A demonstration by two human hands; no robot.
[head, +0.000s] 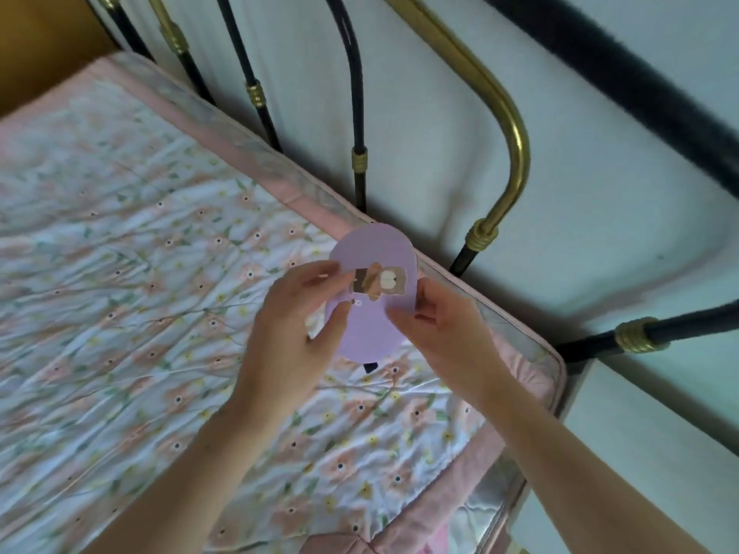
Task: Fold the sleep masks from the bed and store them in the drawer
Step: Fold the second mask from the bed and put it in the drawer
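A lilac sleep mask [374, 253] with a brown cartoon bear printed on it is held above the bed, near the mattress edge. It looks folded into a rounded oval. My left hand [296, 333] pinches its left side between thumb and fingers. My right hand [444, 333] grips its right edge. A bit of black strap [370, 367] hangs below the mask. No drawer is in view.
The bed [120, 273] has a floral quilted cover with a pink border. A black and brass metal bed frame [516, 153] stands behind it against a pale wall. A white surface [640, 453] lies at the right of the mattress.
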